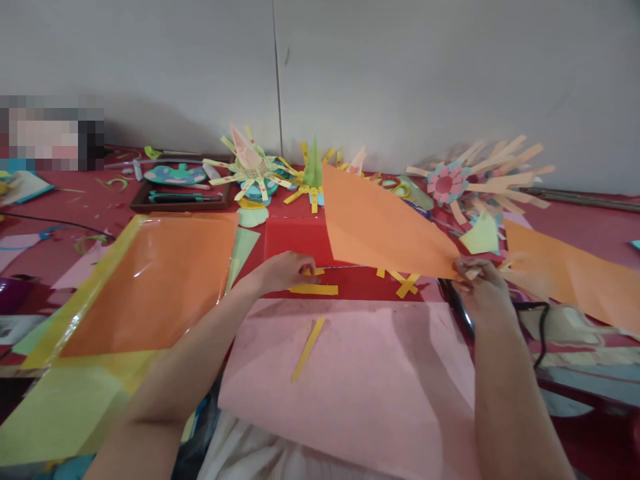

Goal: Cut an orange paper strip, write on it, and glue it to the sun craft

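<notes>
My right hand (484, 283) pinches the lower right corner of an orange paper sheet (380, 223), which is raised and tilted above the table. My left hand (290, 271) hovers by several yellow paper strips, its fingers curled and the thumb apart, with nothing plainly between them. Just under it a short yellow strip (315, 290) lies on a red surface (295, 237). Crossed yellow strips (407, 285) lie between my hands. A large pink sheet (350, 393) spreads in front of me, with one yellow strip (307, 350) on it.
On the left, orange paper (160, 280) lies in a clear sleeve over yellow sheets. Paper flower shapes (250, 163) and a pink-petalled one (447, 183) stand by the wall. A brown tray (180, 200) holds pens. Another orange sheet (575, 270) lies at right.
</notes>
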### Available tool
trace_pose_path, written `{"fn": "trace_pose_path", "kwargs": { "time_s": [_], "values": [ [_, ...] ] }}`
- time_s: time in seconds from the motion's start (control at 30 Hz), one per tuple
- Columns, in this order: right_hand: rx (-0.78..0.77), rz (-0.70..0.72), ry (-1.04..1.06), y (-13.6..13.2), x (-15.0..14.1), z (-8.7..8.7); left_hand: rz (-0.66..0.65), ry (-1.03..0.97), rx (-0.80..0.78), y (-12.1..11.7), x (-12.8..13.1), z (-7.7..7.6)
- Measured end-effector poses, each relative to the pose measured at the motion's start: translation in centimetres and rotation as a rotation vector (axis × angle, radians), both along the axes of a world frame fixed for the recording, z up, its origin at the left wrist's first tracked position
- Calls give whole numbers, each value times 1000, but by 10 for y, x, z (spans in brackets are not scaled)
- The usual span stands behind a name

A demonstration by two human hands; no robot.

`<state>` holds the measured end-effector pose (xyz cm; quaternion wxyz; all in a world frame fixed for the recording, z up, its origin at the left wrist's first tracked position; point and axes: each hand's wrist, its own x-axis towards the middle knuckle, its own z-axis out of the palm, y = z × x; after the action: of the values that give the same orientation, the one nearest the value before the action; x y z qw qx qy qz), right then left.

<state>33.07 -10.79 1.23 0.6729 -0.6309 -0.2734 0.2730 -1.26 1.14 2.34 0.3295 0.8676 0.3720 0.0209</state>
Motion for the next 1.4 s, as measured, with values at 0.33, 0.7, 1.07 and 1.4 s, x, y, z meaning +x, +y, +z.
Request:
{"fn": "trace_pose_path", "kwargs": {
  "time_s": [0.33,0.7,1.07,1.4],
  "values": [
    [-250,46,-32,-2,-15,-22,658,-383,-29,14,-1,-17],
    [-306,42,-245,3,-3,-32,514,-94,245,15,6,-32],
    [-416,-25,-497,-5,1,-29,553,-85,231,11,10,-35],
    [-272,13,-575,7,12,-43,468,-66,301,12,8,-42]
  ]
}}
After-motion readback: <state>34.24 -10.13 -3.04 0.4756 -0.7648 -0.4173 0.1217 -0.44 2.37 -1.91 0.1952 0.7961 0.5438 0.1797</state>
